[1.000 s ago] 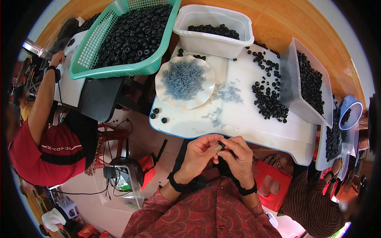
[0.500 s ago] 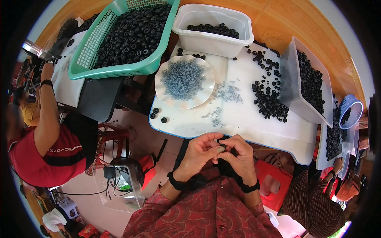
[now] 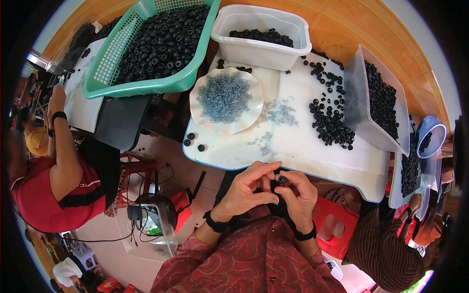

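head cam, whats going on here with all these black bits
A person holds a small black ring between the fingers of both hands, left hand and right hand, at the near edge of a white table. Loose black rings, a plate of clear beads, a green basket and tubs of rings sit beyond. Another person works at left.

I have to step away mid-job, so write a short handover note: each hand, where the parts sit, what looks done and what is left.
Left hand: fingers curled in at the small black ring, touching it.
Right hand: pinches that ring at the near edge of the white table.
Parts: clear beads on the white plate, some spilled beside it; loose black rings lie right of the beads; more fill the green basket and the white tub.
Done: cannot tell from here.
Left: the loose pile and the full basket remain.
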`<state>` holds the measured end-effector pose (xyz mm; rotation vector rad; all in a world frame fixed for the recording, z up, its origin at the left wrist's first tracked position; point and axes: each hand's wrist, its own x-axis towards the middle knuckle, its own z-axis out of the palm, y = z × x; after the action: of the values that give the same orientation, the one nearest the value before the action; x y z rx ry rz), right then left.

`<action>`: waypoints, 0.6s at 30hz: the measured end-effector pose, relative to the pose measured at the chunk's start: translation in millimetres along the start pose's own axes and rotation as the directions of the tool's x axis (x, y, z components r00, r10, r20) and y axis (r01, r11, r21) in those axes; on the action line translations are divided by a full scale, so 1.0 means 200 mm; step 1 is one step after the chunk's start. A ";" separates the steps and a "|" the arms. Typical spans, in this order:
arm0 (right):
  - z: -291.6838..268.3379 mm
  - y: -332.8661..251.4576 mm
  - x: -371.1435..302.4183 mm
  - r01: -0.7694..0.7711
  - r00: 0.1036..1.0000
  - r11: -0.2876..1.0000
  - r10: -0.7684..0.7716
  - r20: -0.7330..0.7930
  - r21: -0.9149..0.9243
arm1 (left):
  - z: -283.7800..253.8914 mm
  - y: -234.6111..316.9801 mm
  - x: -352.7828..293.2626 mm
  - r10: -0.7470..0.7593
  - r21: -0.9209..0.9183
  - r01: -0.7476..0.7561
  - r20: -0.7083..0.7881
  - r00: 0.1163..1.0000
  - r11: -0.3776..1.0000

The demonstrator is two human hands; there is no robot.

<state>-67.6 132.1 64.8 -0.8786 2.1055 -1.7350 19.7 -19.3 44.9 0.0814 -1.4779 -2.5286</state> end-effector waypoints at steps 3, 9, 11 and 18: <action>0.00 -0.02 -0.01 0.020 0.999 0.999 -0.022 0.031 0.048 | -0.02 0.00 0.03 0.074 0.174 -0.083 0.060 0.995 0.981; 0.02 -0.02 -0.02 -0.073 0.997 0.958 0.068 0.026 0.276 | 0.00 0.00 0.03 -0.072 -0.022 0.075 0.084 0.994 0.997; 0.01 -0.01 -0.02 -0.041 0.999 0.965 0.037 0.021 0.257 | 0.02 -0.01 0.04 0.015 0.046 -0.018 0.066 0.998 0.999; 0.00 -0.01 -0.02 0.012 1.000 0.972 -0.012 0.000 0.235 | 0.05 0.00 0.04 0.074 0.245 -0.074 0.011 0.997 0.967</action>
<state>-64.0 133.8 67.1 -0.8244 1.8465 -1.9392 11.2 -12.7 50.5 0.0614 -1.7531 -2.2779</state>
